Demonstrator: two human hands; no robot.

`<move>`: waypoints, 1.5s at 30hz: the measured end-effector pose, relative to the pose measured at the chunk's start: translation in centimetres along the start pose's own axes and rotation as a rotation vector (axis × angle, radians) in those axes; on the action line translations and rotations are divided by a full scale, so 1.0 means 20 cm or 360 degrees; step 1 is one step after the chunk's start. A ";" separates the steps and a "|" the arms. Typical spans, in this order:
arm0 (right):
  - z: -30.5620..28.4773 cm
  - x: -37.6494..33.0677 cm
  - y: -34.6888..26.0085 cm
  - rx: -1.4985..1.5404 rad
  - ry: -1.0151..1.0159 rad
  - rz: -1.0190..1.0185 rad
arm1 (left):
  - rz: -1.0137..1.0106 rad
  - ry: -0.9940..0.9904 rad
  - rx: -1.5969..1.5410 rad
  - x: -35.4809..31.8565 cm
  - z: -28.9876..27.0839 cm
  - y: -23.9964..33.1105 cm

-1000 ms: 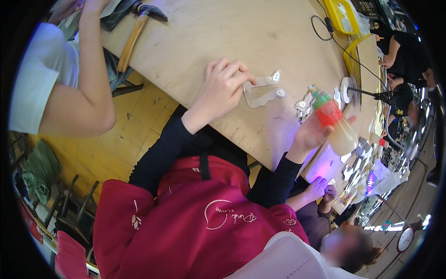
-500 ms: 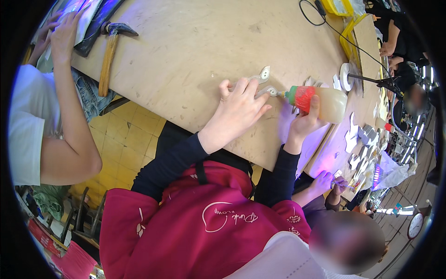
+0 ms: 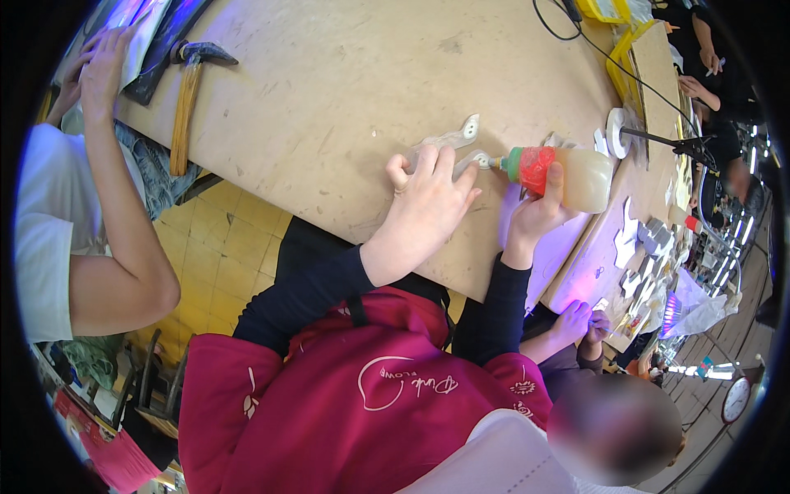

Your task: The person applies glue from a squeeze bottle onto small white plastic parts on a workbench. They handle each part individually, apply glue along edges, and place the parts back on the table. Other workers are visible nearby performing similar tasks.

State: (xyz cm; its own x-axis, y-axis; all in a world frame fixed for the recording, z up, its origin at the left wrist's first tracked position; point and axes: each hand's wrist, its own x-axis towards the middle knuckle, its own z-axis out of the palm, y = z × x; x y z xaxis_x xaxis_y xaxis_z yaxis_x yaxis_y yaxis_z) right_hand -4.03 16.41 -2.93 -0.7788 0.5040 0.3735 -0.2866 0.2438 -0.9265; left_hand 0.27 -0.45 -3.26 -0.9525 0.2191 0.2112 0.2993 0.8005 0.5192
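The head view was taken looking down over a red apron and two dark sleeves onto a worn wooden table. The left hand was laid palm down, fingers spread only a little and lightly curled, pressing on a flat pale cut-out piece that lay near the table's front edge; nothing was gripped by it, the piece being merely pinned under the fingertips. The right hand was closed around a glue bottle (cloudy yellowish body, red collar, green nozzle), which was held tipped on its side with the nozzle pointed left and brought up to the end of the cut-out piece, just beside the left fingers. Whether glue was flowing could not be told. Farther up the table a hammer with a wooden handle was lying, well apart from both hands. At the left edge another person's bare arm was seen, bent at the elbow. A black cable was trailed across the far right part of the table.
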 end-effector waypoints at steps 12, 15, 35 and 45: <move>0.06 0.03 0.02 -0.0144 -0.0136 -0.0074 | -0.0058 -0.0072 0.0074 -0.04 0.00 0.04; 0.09 0.02 0.00 -0.0156 -0.0191 -0.0102 | -0.0070 -0.0069 0.0072 -0.04 0.01 0.04; 0.11 -0.09 -0.05 -0.0066 -0.0220 -0.0058 | 0.0042 0.0098 -0.0368 -0.02 -0.17 -0.33; 0.08 -0.20 -0.06 -0.0123 -0.0260 0.0021 | 0.0053 0.0075 -0.0315 -0.03 -0.18 -0.34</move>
State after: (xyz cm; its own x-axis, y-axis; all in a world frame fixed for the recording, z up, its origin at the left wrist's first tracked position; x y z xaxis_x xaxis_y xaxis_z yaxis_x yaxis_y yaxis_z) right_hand -1.47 12.81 -3.31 -0.8643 0.3681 0.3429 -0.2366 0.3040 -0.9228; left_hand -1.07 -7.93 -3.94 -0.9398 0.2134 0.2670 0.3398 0.6673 0.6628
